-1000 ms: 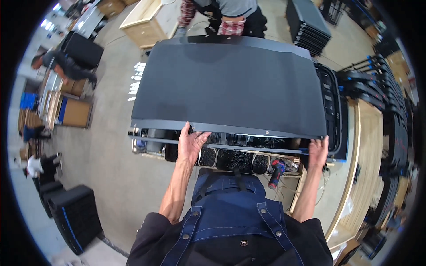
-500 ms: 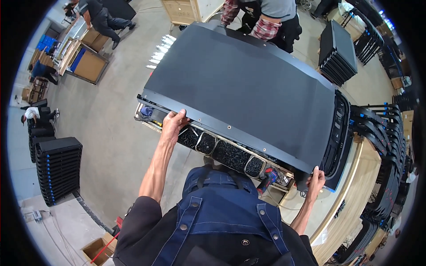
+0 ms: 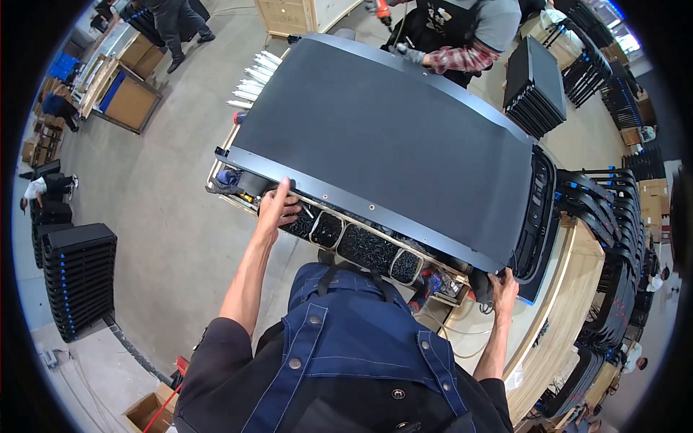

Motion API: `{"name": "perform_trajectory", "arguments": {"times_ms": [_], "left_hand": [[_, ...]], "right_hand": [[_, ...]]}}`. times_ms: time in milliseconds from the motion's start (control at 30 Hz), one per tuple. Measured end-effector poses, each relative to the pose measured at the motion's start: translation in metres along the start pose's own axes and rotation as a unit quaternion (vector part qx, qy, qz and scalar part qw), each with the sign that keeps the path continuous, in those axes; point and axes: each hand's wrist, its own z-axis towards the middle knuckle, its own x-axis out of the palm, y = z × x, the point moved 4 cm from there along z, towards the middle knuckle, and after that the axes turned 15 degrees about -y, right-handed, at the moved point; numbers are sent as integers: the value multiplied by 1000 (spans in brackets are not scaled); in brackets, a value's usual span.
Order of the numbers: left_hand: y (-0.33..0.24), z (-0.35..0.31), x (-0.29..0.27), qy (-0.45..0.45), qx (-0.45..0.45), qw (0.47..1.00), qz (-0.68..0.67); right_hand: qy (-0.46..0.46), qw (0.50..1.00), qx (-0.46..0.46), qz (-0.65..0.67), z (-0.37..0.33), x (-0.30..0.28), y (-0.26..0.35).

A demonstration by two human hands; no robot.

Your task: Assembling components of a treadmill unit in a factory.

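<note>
A large dark grey panel (image 3: 375, 137) with a flat metal flange and small holes along its near edge lies across a workbench in front of me. My left hand (image 3: 276, 207) holds the near edge toward the left, thumb on top and fingers against the side below. At the near right corner, my right hand (image 3: 504, 286) pinches the edge; its fingertips are partly hidden. A black slotted end frame (image 3: 540, 209) sits along the panel's right end. Under the near edge, wire-rimmed bins (image 3: 367, 247) hold many small dark screws.
Across the panel a co-worker's gloved hand (image 3: 411, 55) is near the far edge, the other holding an orange-red tool (image 3: 383, 10). White tubes (image 3: 256, 81) stick out at left. Stacked black panels (image 3: 79, 278) stand on the floor; a wooden bench (image 3: 559, 310) is at right.
The panel's near left corner shows slightly further left. My left fingers have come out from under the edge, and my right hand has turned at the corner. The co-worker's hands have come into view.
</note>
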Motion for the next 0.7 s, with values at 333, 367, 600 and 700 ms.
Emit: {"name": "perform_trajectory", "arguments": {"times_ms": [333, 367, 600, 700], "left_hand": [[18, 32, 45, 31, 22, 964, -263], [19, 36, 49, 15, 8, 965, -260], [18, 40, 42, 14, 7, 966, -257], [12, 38, 60, 27, 3, 964, -263]], "right_hand": [[86, 995, 0, -53, 15, -1, -9], [93, 994, -12, -49, 13, -4, -10], [54, 991, -85, -89, 24, 8, -13], [46, 992, -66, -99, 23, 1, -35]]}}
